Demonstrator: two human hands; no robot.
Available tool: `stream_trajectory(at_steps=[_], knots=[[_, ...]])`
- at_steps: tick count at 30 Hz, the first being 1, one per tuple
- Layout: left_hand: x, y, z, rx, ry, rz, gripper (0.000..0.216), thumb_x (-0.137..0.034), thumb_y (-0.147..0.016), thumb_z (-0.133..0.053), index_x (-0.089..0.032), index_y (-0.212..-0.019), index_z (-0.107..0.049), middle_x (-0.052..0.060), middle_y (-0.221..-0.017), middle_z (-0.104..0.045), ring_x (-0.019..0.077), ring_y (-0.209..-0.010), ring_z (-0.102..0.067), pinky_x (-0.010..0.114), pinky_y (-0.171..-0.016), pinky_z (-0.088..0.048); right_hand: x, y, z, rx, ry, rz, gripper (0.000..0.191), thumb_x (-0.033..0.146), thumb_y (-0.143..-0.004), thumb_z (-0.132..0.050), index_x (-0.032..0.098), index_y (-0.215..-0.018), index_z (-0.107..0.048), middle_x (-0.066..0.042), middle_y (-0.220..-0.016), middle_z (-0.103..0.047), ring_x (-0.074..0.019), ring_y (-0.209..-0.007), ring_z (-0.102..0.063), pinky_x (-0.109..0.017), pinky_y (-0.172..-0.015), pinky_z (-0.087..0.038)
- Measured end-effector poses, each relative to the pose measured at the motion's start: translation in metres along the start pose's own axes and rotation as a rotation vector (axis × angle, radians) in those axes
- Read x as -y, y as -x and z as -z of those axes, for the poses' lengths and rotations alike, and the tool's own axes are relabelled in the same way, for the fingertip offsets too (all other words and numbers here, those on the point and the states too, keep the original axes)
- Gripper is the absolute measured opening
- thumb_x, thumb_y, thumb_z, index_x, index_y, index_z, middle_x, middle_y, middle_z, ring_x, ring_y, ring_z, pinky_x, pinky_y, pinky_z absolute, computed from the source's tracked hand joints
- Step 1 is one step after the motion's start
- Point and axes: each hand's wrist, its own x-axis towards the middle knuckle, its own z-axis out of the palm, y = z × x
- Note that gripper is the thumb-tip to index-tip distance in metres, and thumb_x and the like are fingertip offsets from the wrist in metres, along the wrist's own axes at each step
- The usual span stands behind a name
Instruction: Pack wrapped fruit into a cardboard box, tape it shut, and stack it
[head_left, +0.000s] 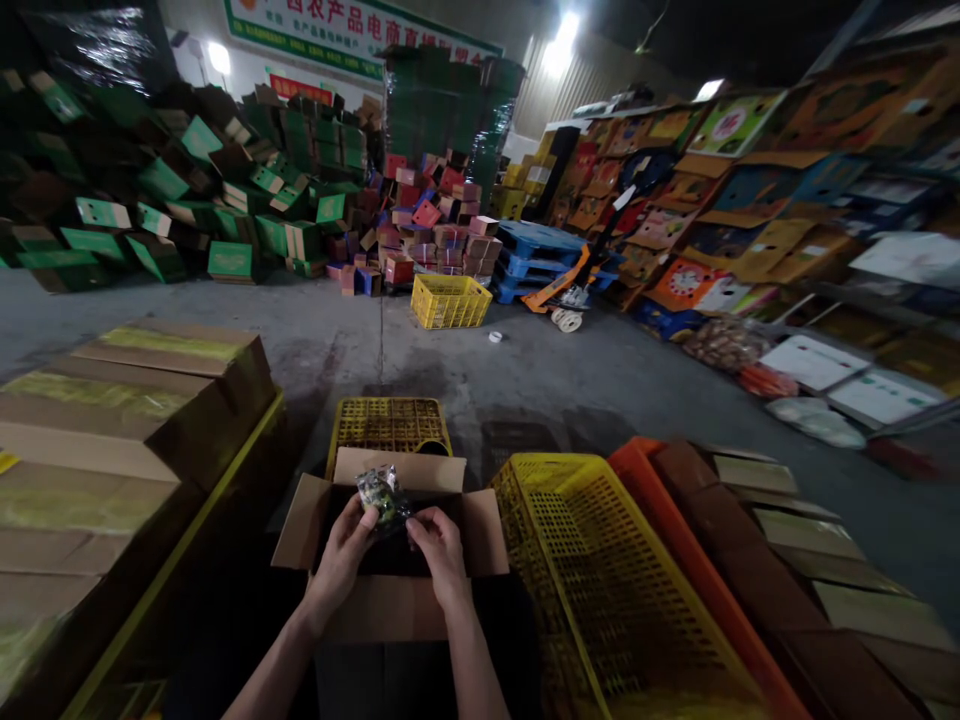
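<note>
Both hands hold a small crinkled plastic packet (381, 495) over an open cardboard box (390, 600) in front of me. My left hand (343, 552) pinches the packet's lower left side with closed fingers. My right hand (439, 547) grips its right edge, fingers curled. The box flaps stand open and its inside is dark. The box rests against a yellow plastic crate (387, 424) behind it.
Taped cardboard cartons (127, 400) are stacked at my left. A yellow crate (600, 590) and an orange crate (679, 560) with folded cardboard sit at my right. Farther off are another yellow crate (450, 300), blue pallets (536, 250), a pallet jack (577, 285) and heaps of boxes.
</note>
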Motion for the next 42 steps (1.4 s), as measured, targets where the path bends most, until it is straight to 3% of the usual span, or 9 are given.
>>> stream_trajectory(at_steps=[5, 11, 18, 23, 26, 30, 33, 37, 42], knots=[[-0.001, 0.002, -0.001, 0.003, 0.033, 0.029, 0.057, -0.056, -0.089, -0.067, -0.022, -0.133, -0.058, 0.013, -0.132, -0.063, 0.031, -0.119, -0.063, 0.042, -0.097, -0.054, 0.004, 0.003, 0.002, 0.06, -0.11, 0.001, 0.032, 0.048, -0.075, -0.08, 0.02, -0.075, -0.063, 0.003, -0.062, -0.057, -0.013, -0.06, -0.052, -0.025, -0.06, -0.044], [-0.005, -0.001, -0.004, 0.029, 0.004, -0.015, 0.051, -0.054, -0.09, -0.066, -0.023, -0.13, -0.058, 0.011, -0.132, -0.064, 0.0281, -0.117, -0.063, 0.039, -0.095, -0.053, 0.01, 0.006, 0.003, 0.105, 0.059, 0.066, 0.032, 0.053, -0.085, -0.071, 0.021, -0.092, -0.07, -0.002, -0.083, -0.064, -0.0182, -0.08, -0.059, -0.027, -0.07, -0.046], [-0.008, 0.0, -0.005, 0.056, 0.0, -0.006, 0.052, -0.053, -0.089, -0.069, -0.021, -0.13, -0.06, 0.013, -0.134, -0.064, 0.0289, -0.114, -0.065, 0.034, -0.089, -0.054, 0.012, 0.007, 0.006, 0.153, 0.047, 0.068, 0.033, 0.053, -0.086, -0.069, 0.021, -0.082, -0.072, 0.0, -0.073, -0.062, -0.0173, -0.073, -0.057, -0.027, -0.07, -0.046], [-0.013, -0.003, -0.007, 0.099, -0.035, -0.015, 0.054, -0.052, -0.086, -0.071, -0.022, -0.13, -0.064, 0.012, -0.136, -0.065, 0.0319, -0.124, -0.06, 0.041, -0.103, -0.048, 0.009, 0.006, 0.006, 0.06, -0.002, 0.071, 0.042, 0.061, -0.085, -0.068, 0.021, -0.099, -0.075, -0.006, -0.094, -0.072, -0.0241, -0.089, -0.064, -0.034, -0.08, -0.052], [-0.015, -0.003, -0.007, 0.144, -0.138, -0.026, 0.054, -0.048, -0.085, -0.074, -0.021, -0.131, -0.065, 0.013, -0.134, -0.066, 0.0328, -0.128, -0.058, 0.042, -0.109, -0.044, 0.003, 0.004, 0.005, -0.024, -0.056, 0.048, 0.039, 0.056, -0.08, -0.075, 0.019, -0.092, -0.075, -0.006, -0.087, -0.072, -0.0221, -0.083, -0.064, -0.031, -0.073, -0.053], [-0.011, -0.006, -0.005, 0.142, -0.162, 0.008, 0.062, -0.046, -0.079, -0.08, -0.019, -0.133, -0.063, 0.014, -0.128, -0.069, 0.0335, -0.121, -0.063, 0.043, -0.104, -0.047, -0.003, 0.002, 0.005, -0.147, -0.204, 0.002, 0.04, 0.054, -0.074, -0.081, 0.017, -0.091, -0.076, -0.006, -0.087, -0.073, -0.0203, -0.077, -0.066, -0.03, -0.066, -0.054], [-0.009, -0.008, -0.004, 0.14, -0.181, 0.03, 0.061, -0.044, -0.08, -0.08, -0.018, -0.131, -0.063, 0.013, -0.126, -0.07, 0.0327, -0.117, -0.064, 0.042, -0.102, -0.048, -0.002, 0.001, 0.006, -0.137, -0.233, 0.02, 0.035, 0.05, -0.076, -0.081, 0.018, -0.089, -0.076, -0.006, -0.087, -0.073, -0.0197, -0.079, -0.066, -0.029, -0.067, -0.055], [-0.013, -0.007, -0.005, 0.115, -0.169, 0.002, 0.06, -0.041, -0.075, -0.083, -0.02, -0.129, -0.066, 0.012, -0.127, -0.07, 0.0321, -0.115, -0.065, 0.041, -0.1, -0.05, 0.001, 0.001, 0.006, -0.096, -0.277, 0.033, 0.033, 0.045, -0.079, -0.08, 0.022, -0.101, -0.075, -0.005, -0.095, -0.074, -0.0181, -0.08, -0.066, -0.027, -0.066, -0.053], [-0.015, -0.006, -0.007, 0.125, -0.165, 0.014, 0.059, -0.041, -0.076, -0.083, -0.019, -0.128, -0.066, 0.013, -0.127, -0.07, 0.0318, -0.116, -0.065, 0.041, -0.101, -0.049, -0.002, -0.002, 0.006, -0.134, -0.352, 0.05, 0.028, 0.04, -0.076, -0.083, 0.02, -0.093, -0.075, -0.004, -0.089, -0.072, -0.0156, -0.076, -0.064, -0.026, -0.068, -0.051]])
